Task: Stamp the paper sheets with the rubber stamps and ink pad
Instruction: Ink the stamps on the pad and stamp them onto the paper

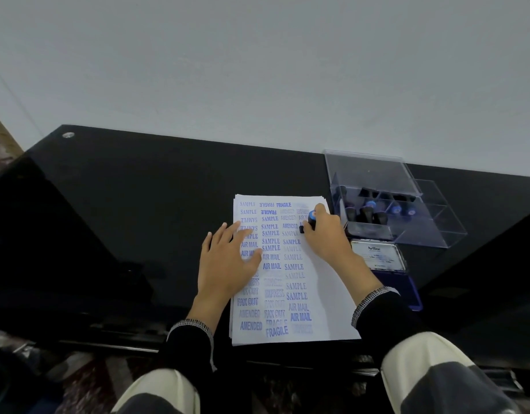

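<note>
A stack of white paper sheets (pixel 320 297) lies on the black table, its top sheet covered with blue stamp prints in several columns. My left hand (pixel 225 261) rests flat on the sheet's left side, fingers spread. My right hand (pixel 325 234) grips a black rubber stamp with a blue top (pixel 311 220), held down on the sheet near its upper right corner. An open ink pad (pixel 407 291) lies just right of the paper, its lid with a white label (pixel 380 256) folded back.
A clear plastic box (pixel 407 231) with several more black and blue stamps stands at the right rear, its lid raised. The glossy black table (pixel 138 219) backs onto a pale wall. My knees show below the front edge.
</note>
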Demonstrator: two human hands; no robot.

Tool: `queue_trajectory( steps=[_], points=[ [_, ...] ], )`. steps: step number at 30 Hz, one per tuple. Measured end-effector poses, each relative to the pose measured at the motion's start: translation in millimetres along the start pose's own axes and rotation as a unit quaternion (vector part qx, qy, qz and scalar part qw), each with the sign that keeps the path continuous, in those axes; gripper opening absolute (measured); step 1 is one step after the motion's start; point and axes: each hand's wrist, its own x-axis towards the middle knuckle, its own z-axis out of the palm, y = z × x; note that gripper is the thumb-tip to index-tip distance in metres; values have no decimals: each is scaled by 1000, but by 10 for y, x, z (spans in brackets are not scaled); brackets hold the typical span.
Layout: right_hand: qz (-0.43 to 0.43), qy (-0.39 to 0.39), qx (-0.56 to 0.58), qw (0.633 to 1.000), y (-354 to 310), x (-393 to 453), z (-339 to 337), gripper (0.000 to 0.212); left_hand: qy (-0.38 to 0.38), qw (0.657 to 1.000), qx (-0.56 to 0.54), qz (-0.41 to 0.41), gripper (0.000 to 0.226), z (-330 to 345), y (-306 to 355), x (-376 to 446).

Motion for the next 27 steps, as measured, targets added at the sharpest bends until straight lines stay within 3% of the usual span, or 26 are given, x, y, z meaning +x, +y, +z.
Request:
queue_trajectory(
  steps=[8,17,27],
  points=[
    [-11,42,23,999,10,-80,101,17,0,1000,-4,-2,52,-1,8,-6],
    [23,-21,43,999,10,110,12,17,-1,1000,-4,-2,52,-18,16,-16],
    [11,27,46,998,7,4,103,17,-6,1000,-4,-4,52,-29,26,-15]
  ],
)
